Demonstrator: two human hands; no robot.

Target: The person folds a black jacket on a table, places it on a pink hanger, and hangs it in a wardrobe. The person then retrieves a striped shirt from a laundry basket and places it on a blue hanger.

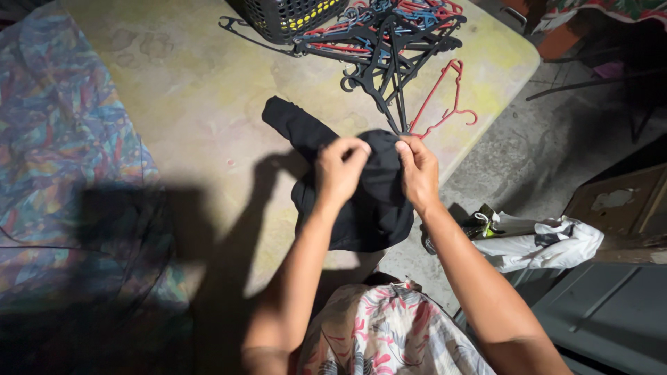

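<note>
A black garment (372, 208) lies bunched on the near edge of the bench (201, 90), one sleeve or leg of it stretched away toward the upper left. Both hands are on its far edge. The left hand (339, 170) has its grip closed, pinching a fold of the black cloth between thumb and fingertips. The right hand (418, 170) does the same just beside it, grip shut on the cloth's top edge, the two hands near each other but not touching.

Right behind the garment, a tangle of plastic clothes hangers (389, 48) is heaped on the bench, mostly black with some red and blue; one red hanger (445, 97) sticks out toward the right hand. A dark plastic basket (288, 17) sits at the far edge beside the heap. A patterned, many-coloured cloth (62, 139) covers the bench's left side, partly in deep shadow. Off to the right, lower down, a white plastic bag (549, 243) lies crumpled on a grey surface. The person wears a floral-print garment (389, 333), seen at the bottom.
</note>
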